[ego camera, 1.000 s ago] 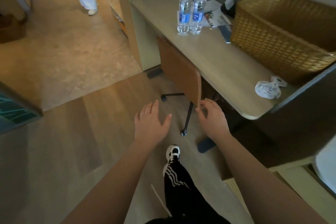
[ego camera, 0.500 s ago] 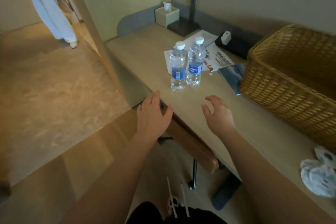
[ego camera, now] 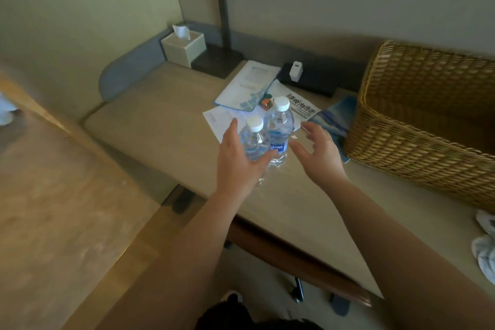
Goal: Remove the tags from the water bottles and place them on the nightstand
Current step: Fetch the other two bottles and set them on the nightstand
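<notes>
Two clear water bottles with white caps and blue labels stand side by side on the beige desk (ego camera: 166, 126). The nearer left bottle (ego camera: 254, 139) has my left hand (ego camera: 238, 161) curled around its left side, fingers spread and touching it, thumb under its front. The right bottle (ego camera: 280, 128) stands just behind it, its blue label facing me. My right hand (ego camera: 318, 153) hovers open a little to the right of that bottle, apart from it.
A large wicker basket (ego camera: 417, 126) fills the desk's right side. Papers and a brochure (ego camera: 249, 86) lie behind the bottles, with a tissue box (ego camera: 183, 47), a lamp base (ego camera: 218, 60) and a black pad with a white charger (ego camera: 296, 71). A crumpled cloth (ego camera: 486, 246) lies at the right edge.
I have come closer to the desk. Both hands have risen from its front edge to the bottles, the left reaching the nearer bottle's side and the right arriving beside the other.
</notes>
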`<state>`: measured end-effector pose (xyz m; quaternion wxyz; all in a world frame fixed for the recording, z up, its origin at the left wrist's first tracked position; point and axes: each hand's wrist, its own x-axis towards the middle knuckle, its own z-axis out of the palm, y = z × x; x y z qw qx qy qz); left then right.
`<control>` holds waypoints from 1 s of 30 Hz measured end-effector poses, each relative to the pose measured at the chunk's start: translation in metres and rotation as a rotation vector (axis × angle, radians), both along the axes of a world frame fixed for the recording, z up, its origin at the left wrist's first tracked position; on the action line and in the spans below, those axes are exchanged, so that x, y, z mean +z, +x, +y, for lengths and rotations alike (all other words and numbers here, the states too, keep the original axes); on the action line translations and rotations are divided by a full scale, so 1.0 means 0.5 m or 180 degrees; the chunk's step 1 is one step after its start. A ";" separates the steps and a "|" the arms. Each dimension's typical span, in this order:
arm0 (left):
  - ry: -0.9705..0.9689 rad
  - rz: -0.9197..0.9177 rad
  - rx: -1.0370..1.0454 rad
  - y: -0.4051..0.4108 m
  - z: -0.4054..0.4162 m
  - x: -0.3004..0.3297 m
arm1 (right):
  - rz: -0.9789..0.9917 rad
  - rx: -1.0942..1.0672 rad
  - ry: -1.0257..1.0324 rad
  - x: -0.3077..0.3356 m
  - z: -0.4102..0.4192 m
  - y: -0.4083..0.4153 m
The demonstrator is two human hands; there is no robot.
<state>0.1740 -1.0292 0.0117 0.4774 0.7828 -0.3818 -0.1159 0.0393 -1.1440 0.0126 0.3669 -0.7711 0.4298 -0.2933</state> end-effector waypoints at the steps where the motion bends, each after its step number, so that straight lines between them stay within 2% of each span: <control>1: 0.0032 0.0036 -0.0096 0.010 -0.009 0.000 | 0.0013 -0.0017 0.0065 0.001 -0.007 0.013; 8: -0.0054 -0.0121 -0.0545 0.063 -0.028 0.001 | -0.0028 -0.0008 0.0595 0.007 -0.053 0.095; 17: -0.0169 -0.0118 -0.0857 0.095 -0.026 0.007 | -0.0149 -0.0421 0.0404 -0.004 -0.028 0.136; 24: -0.0008 -0.0313 -0.1062 0.083 -0.049 0.009 | -0.0432 -0.1192 0.0290 0.011 0.030 0.044; 30: -0.0169 -0.0335 -0.1832 -0.027 -0.093 0.033 | -0.0439 -0.2088 0.0096 0.036 0.099 -0.115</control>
